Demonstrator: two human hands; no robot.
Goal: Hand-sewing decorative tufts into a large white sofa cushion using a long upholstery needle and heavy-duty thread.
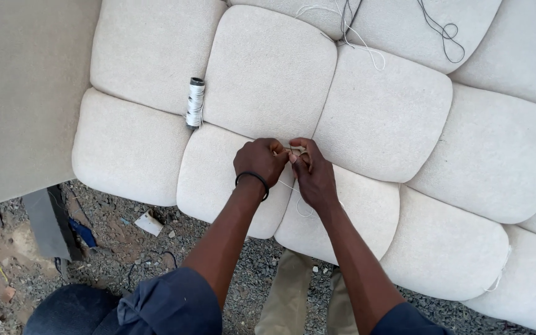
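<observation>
Cream upholstery fills the view: a tufted cushion panel (379, 118) of plump square pads, lying flat and hanging over gravel ground (125, 248). Both hands meet right at a junction where four pads come together, and that is where the white thread (299, 201) is. The left hand (260, 160), with a dark band on its wrist, is closed tight with fingertips pinching something small at the seam. The right hand (311, 174) is clenched just beside it, knuckles touching, fingers pinched on the same spot. What sits between the fingertips is too small to make out, maybe a knot or a needle; I cannot tell. A loop of the thread trails down from under the right hand across the pad below, slack, so the tension looks to be held only at the pinch.

Hands close together like this reads as fine work, each bracing the other over the deep crease, where the thread would pull the pads down.

A spool (195, 102) wound with white thread lies in the groove up and to the left, well apart from the hands; the crease keeps it from rolling. More loose cord (445, 31), light and dark, lies tangled along the top edge. Scraps litter the gravel, and a plain beige board (20, 93) lies at the left.
</observation>
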